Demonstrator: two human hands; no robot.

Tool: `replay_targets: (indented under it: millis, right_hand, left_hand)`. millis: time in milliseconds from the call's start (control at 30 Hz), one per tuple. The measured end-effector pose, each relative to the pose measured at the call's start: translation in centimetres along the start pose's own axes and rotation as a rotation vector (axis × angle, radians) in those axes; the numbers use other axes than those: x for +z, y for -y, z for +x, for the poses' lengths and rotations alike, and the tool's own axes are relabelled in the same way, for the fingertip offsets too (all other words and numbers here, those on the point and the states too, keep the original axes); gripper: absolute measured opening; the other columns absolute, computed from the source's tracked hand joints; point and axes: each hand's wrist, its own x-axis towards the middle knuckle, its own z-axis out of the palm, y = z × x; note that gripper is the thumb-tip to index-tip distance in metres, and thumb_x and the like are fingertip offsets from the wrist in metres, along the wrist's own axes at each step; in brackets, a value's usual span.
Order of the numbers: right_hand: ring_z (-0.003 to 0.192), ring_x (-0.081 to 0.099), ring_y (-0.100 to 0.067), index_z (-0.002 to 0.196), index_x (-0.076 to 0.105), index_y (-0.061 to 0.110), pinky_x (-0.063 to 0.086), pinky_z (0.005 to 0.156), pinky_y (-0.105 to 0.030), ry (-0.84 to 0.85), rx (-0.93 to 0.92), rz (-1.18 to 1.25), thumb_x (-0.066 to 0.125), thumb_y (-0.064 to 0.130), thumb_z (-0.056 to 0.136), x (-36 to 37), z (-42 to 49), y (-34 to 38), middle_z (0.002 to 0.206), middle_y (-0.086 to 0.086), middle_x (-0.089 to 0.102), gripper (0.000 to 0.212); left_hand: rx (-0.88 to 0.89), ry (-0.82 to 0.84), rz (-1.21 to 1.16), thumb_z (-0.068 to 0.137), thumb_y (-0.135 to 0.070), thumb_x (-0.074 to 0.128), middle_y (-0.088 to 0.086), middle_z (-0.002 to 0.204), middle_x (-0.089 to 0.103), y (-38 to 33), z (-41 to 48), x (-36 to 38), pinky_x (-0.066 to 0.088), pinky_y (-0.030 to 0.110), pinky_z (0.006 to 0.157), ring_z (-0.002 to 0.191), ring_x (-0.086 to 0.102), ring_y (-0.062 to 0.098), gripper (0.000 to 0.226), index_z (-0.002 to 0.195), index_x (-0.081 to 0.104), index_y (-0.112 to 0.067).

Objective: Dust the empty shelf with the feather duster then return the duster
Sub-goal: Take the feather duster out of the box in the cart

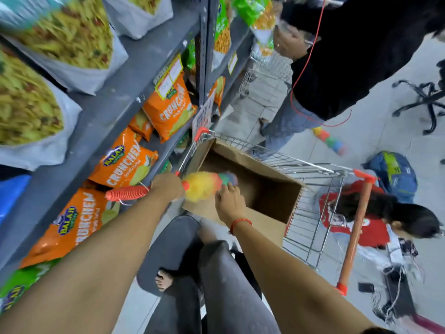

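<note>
the feather duster [204, 185] hovers over the open cardboard box [265, 189] in the trolley [313, 169]. best lowered head first, so the plumes clear the rim. the left hand [167, 186] reaches forward, fingers clamped on its handle; the right hand [228, 201] reaches alongside, fingers loosely together, touching the plumes.

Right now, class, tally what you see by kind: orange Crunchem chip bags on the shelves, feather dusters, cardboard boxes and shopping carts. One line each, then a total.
Orange Crunchem chip bags: 4
Feather dusters: 2
Cardboard boxes: 1
Shopping carts: 2
Total: 9
</note>
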Motion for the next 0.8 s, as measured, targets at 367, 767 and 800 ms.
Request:
replay_targets:
  millis: [367,767,800]
  right_hand:
    - [0.114,0.047,-0.038,0.110,0.055,-0.004,0.035,0.091,-0.042,-0.363,-0.187,0.193,0.039,0.022,0.098,-11.3,-0.7,6.9,0.121,-0.027,0.055,0.033]
    - [0.125,0.046,-0.033,0.135,0.046,0.007,0.039,0.103,-0.048,-0.701,-0.458,0.520,0.033,0.072,0.083,-29.2,-4.1,15.9,0.134,-0.020,0.052,0.085]
    - [0.125,0.046,-0.032,0.134,0.047,0.007,0.039,0.103,-0.048,-0.725,-0.516,0.535,0.033,0.074,0.081,-31.0,-4.7,16.8,0.135,-0.019,0.052,0.087]
  left_hand:
    - [0.170,-0.069,0.000,0.098,-0.044,0.033,0.022,0.121,0.062,5.0,-11.5,-8.4,0.047,0.041,0.088,0.108,0.060,0.037,0.053,0.114,0.061,-0.001]
    - [0.177,-0.491,0.128,0.099,-0.028,0.039,0.014,0.111,0.064,8.9,-30.0,-20.4,0.041,0.034,0.071,0.085,0.056,0.030,0.033,0.121,0.057,-0.013]
    - [0.176,-0.589,0.136,0.099,-0.027,0.039,0.012,0.122,0.062,9.1,-31.9,-21.1,0.043,0.035,0.078,0.098,0.059,0.032,0.033,0.129,0.052,-0.020]
